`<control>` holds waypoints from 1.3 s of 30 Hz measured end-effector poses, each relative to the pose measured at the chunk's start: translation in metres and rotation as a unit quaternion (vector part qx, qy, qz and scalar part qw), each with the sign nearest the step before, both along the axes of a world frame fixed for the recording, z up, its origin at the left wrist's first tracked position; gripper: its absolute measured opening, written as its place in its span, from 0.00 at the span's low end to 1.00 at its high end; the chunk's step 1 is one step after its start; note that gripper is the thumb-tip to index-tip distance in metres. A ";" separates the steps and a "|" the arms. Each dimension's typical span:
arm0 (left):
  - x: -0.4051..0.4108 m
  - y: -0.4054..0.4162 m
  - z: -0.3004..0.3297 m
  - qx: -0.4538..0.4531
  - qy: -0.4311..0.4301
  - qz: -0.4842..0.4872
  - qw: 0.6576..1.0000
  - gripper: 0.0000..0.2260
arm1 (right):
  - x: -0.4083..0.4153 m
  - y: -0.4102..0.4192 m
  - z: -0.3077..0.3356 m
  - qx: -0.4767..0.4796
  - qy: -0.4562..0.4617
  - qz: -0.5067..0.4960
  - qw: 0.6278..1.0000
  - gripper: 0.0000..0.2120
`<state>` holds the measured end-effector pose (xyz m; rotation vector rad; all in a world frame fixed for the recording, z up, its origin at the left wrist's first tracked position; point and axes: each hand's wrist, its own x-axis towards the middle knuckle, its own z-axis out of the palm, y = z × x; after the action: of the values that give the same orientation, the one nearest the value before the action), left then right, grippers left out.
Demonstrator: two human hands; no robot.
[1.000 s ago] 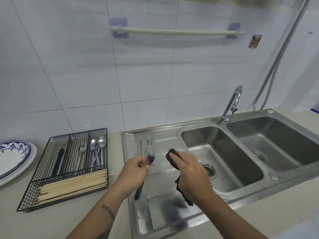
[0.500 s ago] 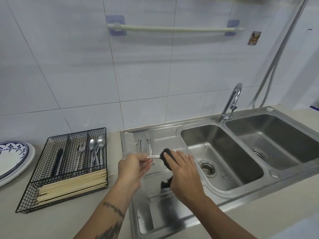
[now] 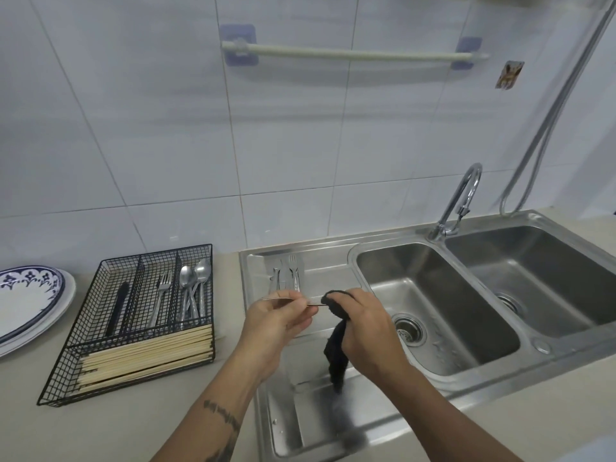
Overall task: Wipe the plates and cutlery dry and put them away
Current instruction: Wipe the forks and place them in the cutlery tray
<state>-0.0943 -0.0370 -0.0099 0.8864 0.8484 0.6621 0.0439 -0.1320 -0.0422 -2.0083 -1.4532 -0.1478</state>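
Over the steel draining board (image 3: 320, 428), my left hand (image 3: 276, 320) pinches a thin piece of steel cutlery (image 3: 315, 304) held level. My right hand (image 3: 365, 325) grips a black cloth (image 3: 336, 348) wrapped round the cutlery's right end; the cloth's tail hangs down. Which kind of cutlery it is stays hidden. A few more forks (image 3: 288, 275) lie at the back of the draining board. The black wire cutlery tray (image 3: 66, 371) on the counter to the left holds a fork (image 3: 162, 295), spoons (image 3: 195, 288), a dark utensil (image 3: 118, 308) and several chopsticks (image 3: 146, 355). Blue-patterned plates (image 3: 26, 301) are stacked at the far left.
A double steel sink (image 3: 433, 311) with a curved tap (image 3: 460, 201) lies to the right. A metal hose (image 3: 550, 128) hangs down the tiled wall. A towel rail (image 3: 350, 55) is fixed above. Beige counter runs along the front.
My left hand has turned the cutlery piece from hanging steeply down to lying level. My right hand has brought the cloth onto its right end.
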 end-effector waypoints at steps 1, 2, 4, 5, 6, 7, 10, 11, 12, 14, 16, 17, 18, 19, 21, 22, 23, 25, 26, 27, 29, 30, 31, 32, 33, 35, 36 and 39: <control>0.001 0.000 -0.002 0.018 0.010 0.018 1.000 0.01 | 0.000 0.001 0.000 -0.002 -0.013 -0.010 1.000 0.24; 0.003 0.000 -0.003 0.028 0.018 0.037 0.999 0.02 | -0.002 0.003 0.001 -0.002 -0.031 -0.019 0.999 0.25; 0.007 0.001 -0.006 0.029 0.028 0.069 0.997 0.03 | -0.010 0.006 0.006 0.007 -0.056 -0.013 0.998 0.25; 0.009 0.001 -0.006 0.024 0.029 0.079 0.996 0.04 | -0.017 0.009 0.009 0.011 -0.062 0.004 0.998 0.25; 0.011 0.001 -0.006 0.013 0.025 0.088 0.996 0.05 | -0.024 0.011 0.011 0.011 -0.068 0.021 0.997 0.26; 0.012 0.001 -0.005 -0.005 0.017 0.100 0.995 0.05 | -0.031 0.013 0.011 0.007 -0.078 0.036 0.996 0.26; 0.013 0.004 -0.004 -0.058 0.009 0.127 0.990 0.04 | -0.031 0.011 -0.003 -0.012 -0.117 0.028 0.993 0.29; 0.012 0.006 -0.004 -0.067 0.010 0.133 0.989 0.04 | -0.025 0.008 -0.009 -0.024 -0.120 0.014 0.992 0.29; 0.009 0.008 -0.005 -0.072 0.009 0.140 0.987 0.04 | -0.019 0.005 -0.013 -0.038 -0.117 -0.001 0.992 0.31; 0.005 0.011 -0.008 -0.073 0.015 0.148 0.986 0.03 | -0.012 0.001 -0.015 -0.061 -0.104 -0.014 0.993 0.37; 0.005 0.012 -0.008 -0.070 0.020 0.140 0.987 0.03 | -0.018 0.003 -0.008 -0.054 -0.097 0.008 0.994 0.37; 0.006 0.012 -0.007 -0.068 0.018 0.134 0.989 0.03 | -0.023 0.007 -0.004 -0.043 -0.098 0.028 0.994 0.36; 0.008 0.011 -0.005 -0.065 0.013 0.127 0.990 0.04 | -0.028 0.010 -0.001 -0.037 -0.099 0.044 0.993 0.35; 0.009 0.012 -0.004 -0.062 0.009 0.122 0.990 0.04 | -0.032 0.013 0.002 -0.034 -0.097 0.054 0.993 0.34; 0.008 0.016 -0.005 -0.063 0.012 0.128 0.990 0.03 | -0.028 0.015 0.002 -0.042 -0.107 0.058 0.992 0.33; 0.005 0.019 -0.007 -0.064 0.017 0.138 0.988 0.03 | -0.023 0.014 0.000 -0.055 -0.117 0.052 0.990 0.34; 0.002 0.022 -0.010 -0.062 0.027 0.148 0.987 0.03 | -0.018 0.012 -0.001 -0.074 -0.123 0.046 0.989 0.37; -0.003 0.028 -0.016 -0.056 0.050 0.165 0.983 0.03 | -0.011 0.009 -0.003 -0.104 -0.127 0.042 0.985 0.39; -0.006 0.030 -0.018 -0.056 0.055 0.174 0.982 0.04 | -0.010 0.009 -0.004 -0.105 -0.129 0.043 0.985 0.39; -0.009 0.031 -0.020 -0.059 0.054 0.184 0.980 0.04 | -0.012 0.011 -0.003 -0.102 -0.124 0.044 0.986 0.38; -0.013 0.033 -0.022 -0.064 0.046 0.197 0.977 0.05 | -0.018 0.018 0.000 -0.100 -0.098 0.041 0.989 0.39; -0.015 0.035 -0.021 -0.065 0.043 0.199 0.977 0.06 | -0.021 0.022 0.002 -0.101 -0.084 0.039 0.991 0.38; -0.017 0.038 -0.021 -0.065 0.040 0.204 0.976 0.06 | -0.024 0.027 0.005 -0.103 -0.069 0.038 0.991 0.38; -0.020 0.043 -0.022 -0.069 0.040 0.209 0.975 0.07 | -0.026 0.033 0.007 -0.105 -0.058 0.038 0.992 0.37; -0.023 0.048 -0.022 -0.075 0.036 0.216 0.973 0.07 | -0.027 0.038 0.008 -0.105 -0.051 0.037 0.992 0.37; -0.032 0.064 -0.023 -0.098 0.020 0.230 0.968 0.06 | -0.026 0.049 0.010 -0.103 -0.040 0.034 0.993 0.34; -0.037 0.074 -0.023 -0.107 0.013 0.235 0.966 0.05 | -0.024 0.054 0.011 -0.101 -0.034 0.033 0.994 0.33; -0.053 0.107 -0.024 -0.078 0.042 0.231 0.969 0.05 | -0.017 0.070 0.011 -0.095 -0.004 0.032 0.995 0.30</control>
<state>-0.1478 0.0700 -0.0336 0.5779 1.1822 0.9504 0.0266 -0.0624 -0.0310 -2.1096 -1.5855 0.0102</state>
